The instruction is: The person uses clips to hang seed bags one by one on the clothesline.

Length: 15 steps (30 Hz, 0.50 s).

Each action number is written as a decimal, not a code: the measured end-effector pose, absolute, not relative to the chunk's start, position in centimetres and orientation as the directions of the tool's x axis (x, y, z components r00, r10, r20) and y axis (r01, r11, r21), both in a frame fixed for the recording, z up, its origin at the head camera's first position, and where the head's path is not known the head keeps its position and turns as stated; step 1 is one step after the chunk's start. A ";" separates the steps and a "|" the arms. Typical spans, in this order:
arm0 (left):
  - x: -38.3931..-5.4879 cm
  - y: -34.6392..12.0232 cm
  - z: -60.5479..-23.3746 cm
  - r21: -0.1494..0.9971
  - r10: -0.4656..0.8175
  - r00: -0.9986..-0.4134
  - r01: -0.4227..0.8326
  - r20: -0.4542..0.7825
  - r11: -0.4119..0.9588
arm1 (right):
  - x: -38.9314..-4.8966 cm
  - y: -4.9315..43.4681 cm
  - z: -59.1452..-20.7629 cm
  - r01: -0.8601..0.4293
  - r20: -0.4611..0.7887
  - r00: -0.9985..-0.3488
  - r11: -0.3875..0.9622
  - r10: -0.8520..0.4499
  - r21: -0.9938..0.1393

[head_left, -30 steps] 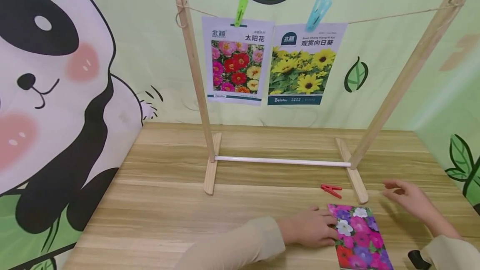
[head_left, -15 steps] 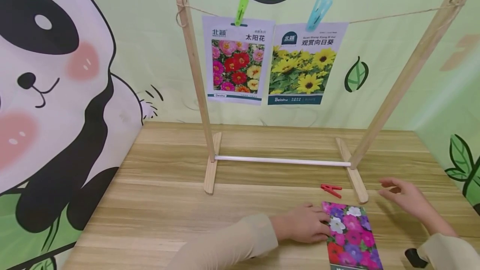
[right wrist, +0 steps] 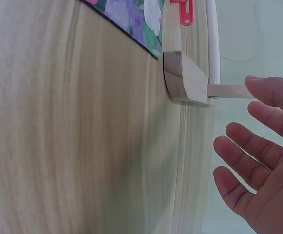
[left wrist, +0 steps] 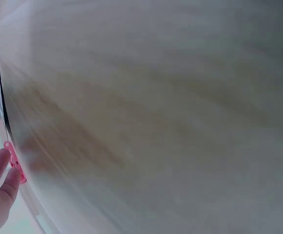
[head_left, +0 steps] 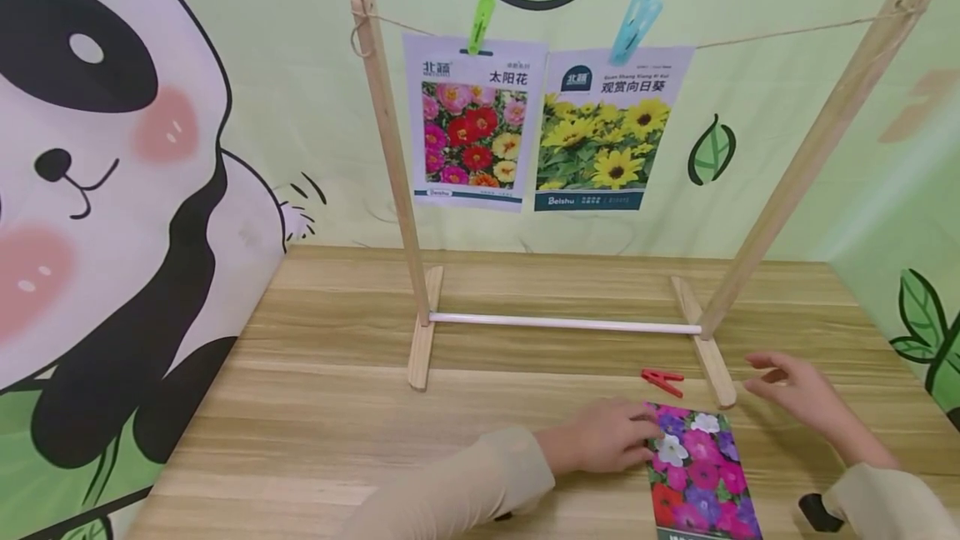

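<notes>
A seed packet printed with pink, purple, red and white flowers (head_left: 701, 465) lies on the wooden tabletop. My left hand (head_left: 607, 436) touches its left edge near the top corner, fingers relaxed. To the packet's right, my right hand (head_left: 798, 390) hovers with loosely bent fingers and holds nothing; the right wrist view shows its fingers (right wrist: 238, 146) spread apart. A red clothespin (head_left: 662, 381) lies just beyond the packet. Two more packets, one with mixed flowers (head_left: 472, 136) and one with sunflowers (head_left: 611, 140), hang from twine by a green clothespin (head_left: 482, 17) and a blue clothespin (head_left: 636, 22).
Two wooden posts, left (head_left: 390, 140) and right (head_left: 817, 148), hold the twine. A white rod (head_left: 562, 322) joins their feet, and the right foot (head_left: 708, 357) stands between the red clothespin and my right hand. Behind is a panda-printed wall (head_left: 315, 90).
The flower packet has slid left and slightly away from me, with my left hand moving along at its edge. My right hand has drifted left, closer to the stand's right foot.
</notes>
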<state>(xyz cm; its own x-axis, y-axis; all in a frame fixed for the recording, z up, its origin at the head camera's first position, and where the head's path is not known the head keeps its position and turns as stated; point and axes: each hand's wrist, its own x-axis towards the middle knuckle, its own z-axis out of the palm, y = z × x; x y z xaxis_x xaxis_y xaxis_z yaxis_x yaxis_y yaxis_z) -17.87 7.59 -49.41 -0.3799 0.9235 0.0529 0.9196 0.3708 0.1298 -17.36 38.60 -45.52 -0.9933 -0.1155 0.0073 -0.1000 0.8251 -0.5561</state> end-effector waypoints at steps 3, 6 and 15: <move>-17.9 7.7 -49.6 0.186 0.900 -0.430 0.892 0.071 0.411 | -17.4 38.3 -45.6 -0.113 0.023 -0.992 0.825 -0.120 -0.554; -18.0 7.8 -49.9 0.210 0.880 -0.466 0.873 0.095 0.440 | -17.6 38.0 -45.8 -0.109 0.020 -0.993 0.828 -0.118 -0.550; -18.1 8.3 -49.9 0.296 0.829 -0.551 0.812 0.100 0.504 | -17.8 37.2 -46.2 -0.131 0.013 -0.988 0.805 -0.151 -0.579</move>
